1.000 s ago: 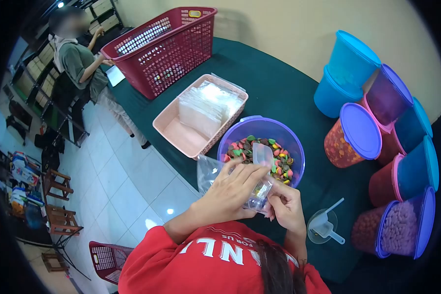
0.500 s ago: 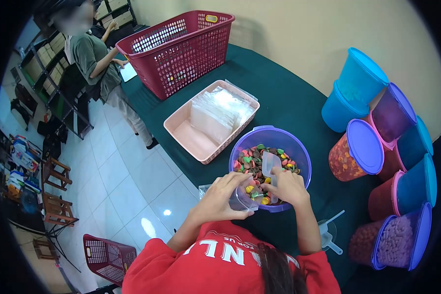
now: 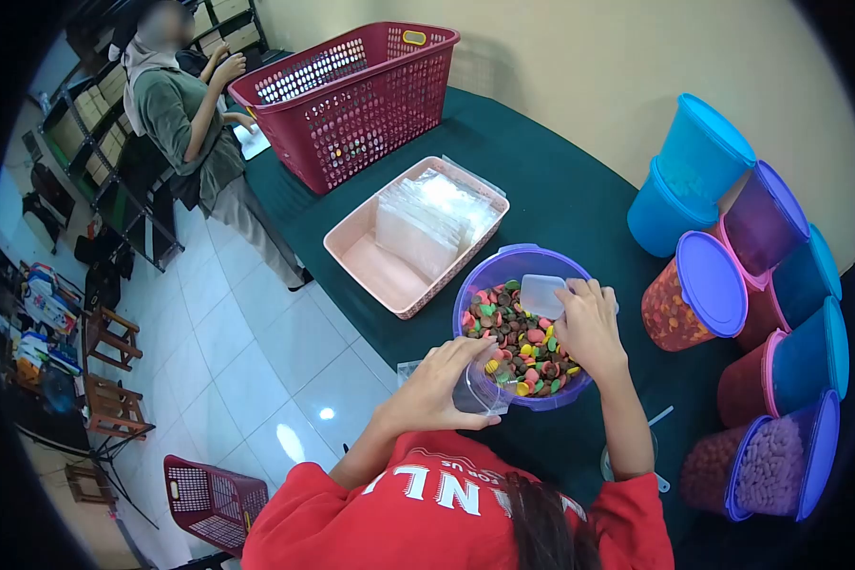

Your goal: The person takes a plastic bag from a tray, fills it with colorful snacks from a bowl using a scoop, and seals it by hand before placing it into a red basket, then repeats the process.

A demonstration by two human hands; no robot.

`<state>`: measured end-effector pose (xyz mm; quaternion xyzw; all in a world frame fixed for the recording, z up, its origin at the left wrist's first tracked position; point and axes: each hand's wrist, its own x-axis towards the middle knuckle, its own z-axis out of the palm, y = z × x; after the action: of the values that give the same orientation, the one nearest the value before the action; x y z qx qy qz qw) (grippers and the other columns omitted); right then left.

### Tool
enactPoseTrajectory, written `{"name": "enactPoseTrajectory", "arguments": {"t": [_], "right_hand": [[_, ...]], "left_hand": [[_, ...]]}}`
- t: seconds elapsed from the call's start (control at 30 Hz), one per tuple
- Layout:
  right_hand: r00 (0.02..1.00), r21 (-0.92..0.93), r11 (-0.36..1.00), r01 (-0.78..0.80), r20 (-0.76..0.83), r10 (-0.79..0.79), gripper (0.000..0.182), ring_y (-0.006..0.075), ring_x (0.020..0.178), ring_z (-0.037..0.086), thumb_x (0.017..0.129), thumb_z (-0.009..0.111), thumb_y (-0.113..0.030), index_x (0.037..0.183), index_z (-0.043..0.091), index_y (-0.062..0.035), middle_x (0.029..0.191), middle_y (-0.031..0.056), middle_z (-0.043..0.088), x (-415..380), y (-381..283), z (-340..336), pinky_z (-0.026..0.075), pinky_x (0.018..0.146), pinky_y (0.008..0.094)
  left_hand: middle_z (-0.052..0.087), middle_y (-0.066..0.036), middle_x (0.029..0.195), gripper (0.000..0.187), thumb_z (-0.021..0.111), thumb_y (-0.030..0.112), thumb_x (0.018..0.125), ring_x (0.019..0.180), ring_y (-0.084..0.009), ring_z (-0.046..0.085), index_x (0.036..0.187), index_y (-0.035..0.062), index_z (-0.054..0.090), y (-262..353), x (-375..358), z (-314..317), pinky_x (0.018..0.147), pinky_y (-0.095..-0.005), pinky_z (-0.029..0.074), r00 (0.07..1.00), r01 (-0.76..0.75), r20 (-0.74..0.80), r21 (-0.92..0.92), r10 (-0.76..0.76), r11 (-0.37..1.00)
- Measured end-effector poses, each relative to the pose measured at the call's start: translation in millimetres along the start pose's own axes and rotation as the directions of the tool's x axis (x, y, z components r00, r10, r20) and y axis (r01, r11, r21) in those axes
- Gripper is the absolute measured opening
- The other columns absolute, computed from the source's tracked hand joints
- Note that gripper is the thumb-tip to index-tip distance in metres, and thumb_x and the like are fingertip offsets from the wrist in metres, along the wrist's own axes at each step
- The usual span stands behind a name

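My left hand (image 3: 439,382) is wrapped round a clear plastic bag (image 3: 480,395), held at the near-left edge of a purple tub (image 3: 460,302). A few yellow and green pieces show by the bag's mouth. Colourful button-shaped candies (image 3: 522,344) in pink, brown, green and yellow lie in the tub. My right hand (image 3: 591,328) grips a translucent plastic scoop (image 3: 541,296) over the tub's far side; the scoop looks to hold nothing.
A pink tray (image 3: 366,271) with clear bags (image 3: 418,228) stands beyond the tub. A maroon basket (image 3: 370,128) is farther back. Lidded containers (image 3: 698,285) line the right side. A person (image 3: 185,123) stands at the far left. Another maroon basket (image 3: 214,503) is lower left.
My right hand has moved the scoop away from the bag's mouth, up and to the right over the tub. My left hand stays with the bag. The person at the far left has raised a hand.
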<state>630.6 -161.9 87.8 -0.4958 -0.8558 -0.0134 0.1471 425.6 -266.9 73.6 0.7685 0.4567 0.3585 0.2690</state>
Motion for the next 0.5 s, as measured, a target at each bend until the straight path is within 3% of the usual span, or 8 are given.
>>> {"name": "enactPoseTrajectory", "arguments": {"t": [0.07,0.1,0.17,0.2,0.3,0.5], "right_hand": [[0.992,-0.081,0.993,0.084,-0.093,-0.091,0.032,0.0249,0.095,0.048,0.063,0.055,0.002,0.094,0.061,-0.0021,0.106,0.0117,0.055,6,0,11,0.034,0.081,0.0378],[0.992,-0.080,0.994,0.081,-0.092,-0.088,0.032,0.0249,0.095,0.048,0.063,0.055,0.002,0.094,0.061,-0.0021,0.106,0.0117,0.055,9,3,18,0.034,0.081,0.0378],[0.968,-0.154,0.960,0.234,-0.054,-0.245,0.037,0.0246,0.097,0.047,0.063,0.056,0.003,0.099,0.059,-0.0021,0.113,0.0122,0.053,16,7,31,0.032,0.086,0.0395],[0.966,-0.100,0.961,0.260,0.043,-0.257,0.038,0.0244,0.100,0.046,0.064,0.056,0.002,0.102,0.058,-0.0016,0.117,0.0139,0.050,17,7,33,0.031,0.089,0.0393],[0.951,-0.011,0.959,0.283,0.131,-0.279,0.039,0.0232,0.100,0.046,0.064,0.055,0.003,0.103,0.060,-0.0051,0.118,0.0116,0.050,22,8,24,0.031,0.089,0.0390],[0.946,0.147,0.946,0.287,0.111,-0.304,0.030,0.0208,0.088,0.050,0.066,0.055,0.002,0.092,0.066,-0.0091,0.112,0.0072,0.057,26,22,33,0.032,0.084,0.0343]], "left_hand": [[0.047,-0.016,0.115,0.084,0.076,0.036,0.055,0.105,-0.0301,0.047,0.121,0.0010,0.038,-1,0,0,0.088,-0.0386,0.035,1.000,0.001,0.014,-0.009,-0.001,1.000],[0.047,-0.016,0.115,0.084,0.076,0.036,0.055,0.105,-0.0304,0.047,0.121,0.0011,0.038,-1,0,0,0.089,-0.0389,0.035,1.000,0.009,0.018,-0.021,-0.009,1.000],[0.047,-0.016,0.116,0.084,0.076,0.036,0.055,0.106,-0.0306,0.047,0.121,0.0011,0.038,-1,0,1,0.090,-0.0391,0.035,1.000,0.017,0.020,-0.035,-0.016,0.999],[0.047,-0.016,0.116,0.084,0.076,0.036,0.055,0.106,-0.0308,0.046,0.121,0.0012,0.038,-1,0,1,0.090,-0.0392,0.035,1.000,0.017,0.022,-0.038,-0.016,0.999],[0.048,-0.016,0.113,0.084,0.077,0.035,0.054,0.103,-0.0297,0.048,0.122,0.0022,0.038,-1,0,1,0.088,-0.0376,0.038,1.000,0.007,0.002,-0.024,-0.007,1.000],[0.049,-0.015,0.110,0.083,0.077,0.032,0.054,0.101,-0.0280,0.050,0.122,0.0030,0.039,-1,2,1,0.086,-0.0358,0.040,1.000,-0.001,0.001,0.002,0.001,1.000]]}}
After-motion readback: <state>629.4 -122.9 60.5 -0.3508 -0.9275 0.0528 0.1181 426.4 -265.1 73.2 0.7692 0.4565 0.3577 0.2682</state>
